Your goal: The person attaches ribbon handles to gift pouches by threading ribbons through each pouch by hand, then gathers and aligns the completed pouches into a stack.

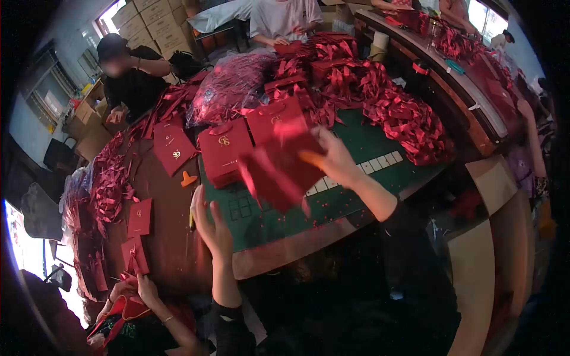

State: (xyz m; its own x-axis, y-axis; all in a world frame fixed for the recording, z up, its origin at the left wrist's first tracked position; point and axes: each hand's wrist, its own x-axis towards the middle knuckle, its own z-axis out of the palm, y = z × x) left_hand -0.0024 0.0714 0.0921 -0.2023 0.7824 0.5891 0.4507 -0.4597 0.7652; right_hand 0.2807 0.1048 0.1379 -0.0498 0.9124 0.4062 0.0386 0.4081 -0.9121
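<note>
My right hand (338, 161) is closed on a dark red paper gift bag (291, 166) with red ribbon, held above the green mat (267, 224) and blurred by motion. An orange piece (312, 159) also shows at its fingers; its kind is unclear. Empty, with fingers stretched upward, my left hand (215, 228) is at the mat's left edge, below a stack of red bags (224, 151) with gold print. Behind the held bag is another red bag (274, 118). Close to my left fingertips lie an orange tool (188, 178) and a thin yellow pen-like stick (192, 218).
Heaps of red ribboned bags (404, 118) and a plastic-wrapped bundle (228, 86) cover the table's far side. At the lower left, a co-worker's hands (139, 291) handle a red ribboned bag (135, 255). Another person (127, 77) sits across. Cardboard (472, 267) stands at my right.
</note>
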